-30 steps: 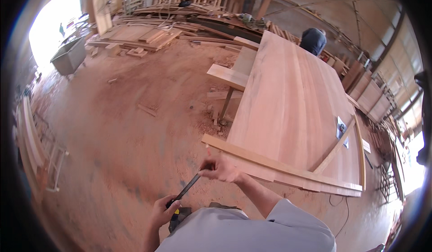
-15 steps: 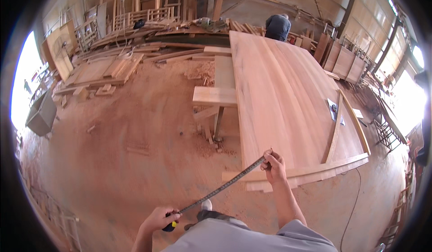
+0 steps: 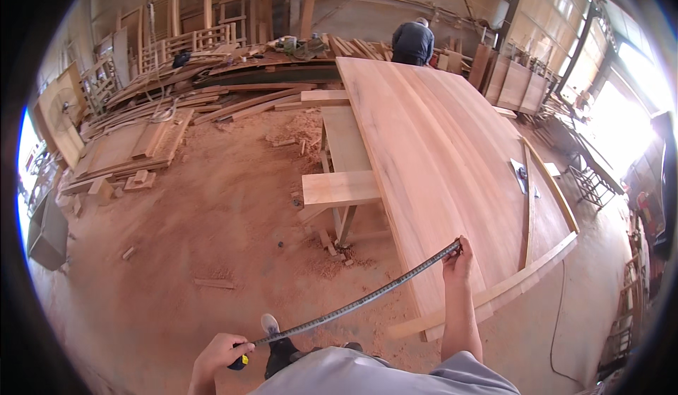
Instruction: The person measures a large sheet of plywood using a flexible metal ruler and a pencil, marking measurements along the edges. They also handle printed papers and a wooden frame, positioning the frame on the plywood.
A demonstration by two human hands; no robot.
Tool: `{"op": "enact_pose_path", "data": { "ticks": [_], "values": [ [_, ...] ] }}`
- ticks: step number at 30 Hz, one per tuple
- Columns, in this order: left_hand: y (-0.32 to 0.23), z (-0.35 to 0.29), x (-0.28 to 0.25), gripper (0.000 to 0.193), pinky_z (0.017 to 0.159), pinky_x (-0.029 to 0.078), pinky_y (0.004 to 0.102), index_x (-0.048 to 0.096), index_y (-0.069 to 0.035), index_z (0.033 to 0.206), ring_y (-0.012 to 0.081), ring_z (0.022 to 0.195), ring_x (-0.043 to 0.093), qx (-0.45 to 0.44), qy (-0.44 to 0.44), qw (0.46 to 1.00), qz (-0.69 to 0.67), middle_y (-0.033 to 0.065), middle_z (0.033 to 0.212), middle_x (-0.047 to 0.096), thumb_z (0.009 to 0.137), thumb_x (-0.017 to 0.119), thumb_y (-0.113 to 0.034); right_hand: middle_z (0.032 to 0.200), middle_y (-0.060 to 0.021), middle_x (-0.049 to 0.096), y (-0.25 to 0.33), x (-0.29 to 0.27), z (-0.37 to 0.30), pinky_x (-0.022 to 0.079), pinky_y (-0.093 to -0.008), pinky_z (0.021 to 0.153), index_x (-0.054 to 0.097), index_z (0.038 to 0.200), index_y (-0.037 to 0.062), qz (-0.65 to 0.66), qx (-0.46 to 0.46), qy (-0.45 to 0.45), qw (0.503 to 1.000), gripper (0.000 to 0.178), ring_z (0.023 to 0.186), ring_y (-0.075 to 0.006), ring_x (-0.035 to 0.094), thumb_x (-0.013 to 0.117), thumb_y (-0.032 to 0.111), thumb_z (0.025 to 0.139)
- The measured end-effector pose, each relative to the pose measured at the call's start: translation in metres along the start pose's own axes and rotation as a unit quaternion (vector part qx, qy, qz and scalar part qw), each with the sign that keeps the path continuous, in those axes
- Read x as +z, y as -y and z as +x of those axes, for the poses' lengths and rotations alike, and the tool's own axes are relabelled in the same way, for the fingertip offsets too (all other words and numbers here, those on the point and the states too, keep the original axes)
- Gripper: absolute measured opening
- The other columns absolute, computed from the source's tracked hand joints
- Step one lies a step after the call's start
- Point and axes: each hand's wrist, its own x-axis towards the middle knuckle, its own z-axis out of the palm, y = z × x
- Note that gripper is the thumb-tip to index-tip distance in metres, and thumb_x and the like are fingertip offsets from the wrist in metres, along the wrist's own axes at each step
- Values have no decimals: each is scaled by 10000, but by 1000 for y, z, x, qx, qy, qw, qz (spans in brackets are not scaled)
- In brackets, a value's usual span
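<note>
At your far left, a grey bin (image 3: 48, 234) stands on the dusty floor, with a fan (image 3: 65, 109) behind it and a heap of boards (image 3: 145, 141) farther along. Wood scraps (image 3: 214, 283) lie on the ground ahead of you. Nearer the middle, a short board (image 3: 339, 189) juts out from the left side of the big wooden panel (image 3: 424, 148), above a leg, blocking the floor there. The panel fills the space between you and a bent-over person (image 3: 413, 43) in dark clothing. A pale strip (image 3: 526, 271) runs across its near end, a thinner strip (image 3: 528, 218) lies on its right part, and a cable (image 3: 561, 317) trails over the floor to the right. Your tape measure (image 3: 353, 306) stretches from low left up to the panel's near left part: a black and yellow case, then a long, narrow, dark grey blade with markings, sagging slightly. Your left hand (image 3: 220, 353) has its fingers curled around the case; your right hand (image 3: 458, 259) pinches the blade's far end, seen over the panel, though you cannot tell whether it touches the wood.
</note>
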Motion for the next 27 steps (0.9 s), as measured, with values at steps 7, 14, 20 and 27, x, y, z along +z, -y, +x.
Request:
{"op": "enact_pose_path", "data": {
  "ticks": [7,14,20,27],
  "values": [
    [39,139,-140,334,731,548,368,777,-59,891,267,766,732,95,42,992,75,128,796,746,985,637,-347,709,-13,590,-141,58,-27,467,-252,495,579,912,105,-194,-33,-40,980,250,546,-100,538,584,304,1063],
    [11,258,-251,340,745,548,398,775,-58,894,316,785,724,165,93,975,112,150,821,742,980,629,-353,767,-62,658,-278,206,-107,511,-293,518,619,937,38,-308,59,114,943,274,570,-132,589,567,267,1077],
    [10,369,-293,356,752,549,399,778,-51,927,303,788,725,171,128,973,90,155,830,745,985,624,-367,768,-47,660,-340,276,-62,493,-267,557,643,924,20,-292,71,122,946,277,611,-114,594,578,244,1072],
    [-32,484,-347,367,748,549,369,778,-28,942,252,789,728,130,125,984,11,151,835,753,1002,628,-358,785,1,663,-401,411,58,455,-234,597,676,919,39,-354,33,184,916,249,661,-72,577,591,225,1062]
  ]
}}
